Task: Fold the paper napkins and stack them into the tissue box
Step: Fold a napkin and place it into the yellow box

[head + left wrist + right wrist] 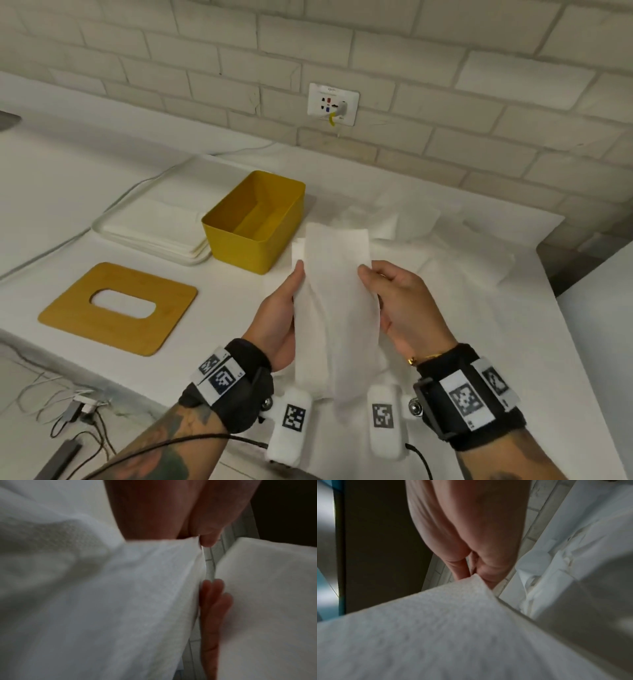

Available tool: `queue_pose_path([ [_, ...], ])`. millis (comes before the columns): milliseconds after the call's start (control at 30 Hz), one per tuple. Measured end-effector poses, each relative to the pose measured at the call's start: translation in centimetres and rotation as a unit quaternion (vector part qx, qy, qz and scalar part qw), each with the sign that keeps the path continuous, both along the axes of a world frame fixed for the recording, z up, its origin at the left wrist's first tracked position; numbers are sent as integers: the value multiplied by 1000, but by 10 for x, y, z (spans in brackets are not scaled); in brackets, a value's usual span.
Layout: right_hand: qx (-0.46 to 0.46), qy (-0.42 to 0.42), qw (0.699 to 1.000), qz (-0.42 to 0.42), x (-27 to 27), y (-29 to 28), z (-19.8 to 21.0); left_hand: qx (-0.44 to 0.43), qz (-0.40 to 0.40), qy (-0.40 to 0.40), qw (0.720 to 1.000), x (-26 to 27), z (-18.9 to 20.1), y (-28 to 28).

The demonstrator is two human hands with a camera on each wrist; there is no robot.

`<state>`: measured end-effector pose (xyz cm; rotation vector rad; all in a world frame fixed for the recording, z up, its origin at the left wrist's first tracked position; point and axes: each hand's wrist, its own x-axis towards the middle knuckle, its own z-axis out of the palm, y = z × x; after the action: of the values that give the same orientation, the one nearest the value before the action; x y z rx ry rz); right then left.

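limp, light, tear-prone napkin (pixel 337 308) is pinched along both long edges by left hand (pixel 279 318) and right hand (pixel 400 305), best gripped near corners.

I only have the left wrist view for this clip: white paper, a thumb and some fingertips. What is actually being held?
Observer: One paper napkin, folded into a long strip, held up above the counter by the left hand on one long edge and the right hand on the other.
Operator: Is the tissue box nearby?
Observer: Yes. The yellow tissue box stands open just beyond the left hand, and no napkins show inside it.
Operator: Where is its lid?
Observer: The wooden lid with the oval slot lies flat on the counter, left of the hands.
Operator: Any more napkins waiting?
Observer: Loose unfolded napkins lie spread on the counter behind the right hand.
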<state>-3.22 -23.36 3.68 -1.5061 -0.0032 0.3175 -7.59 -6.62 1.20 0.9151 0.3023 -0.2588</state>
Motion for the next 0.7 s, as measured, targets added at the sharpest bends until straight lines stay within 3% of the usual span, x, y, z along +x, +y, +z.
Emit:
queue_pose_path([
  [167,-50,-18,998,-32,-1,21,-21,2,-36,-6,999,5,-3,14],
  [467,-23,-1,997,-76,-10,52,-25,45,-54,-4,998,21,-10,45],
  [700,-116,98,986,74,-56,27,-42,62,-10,-33,997,33,-14,81],
])
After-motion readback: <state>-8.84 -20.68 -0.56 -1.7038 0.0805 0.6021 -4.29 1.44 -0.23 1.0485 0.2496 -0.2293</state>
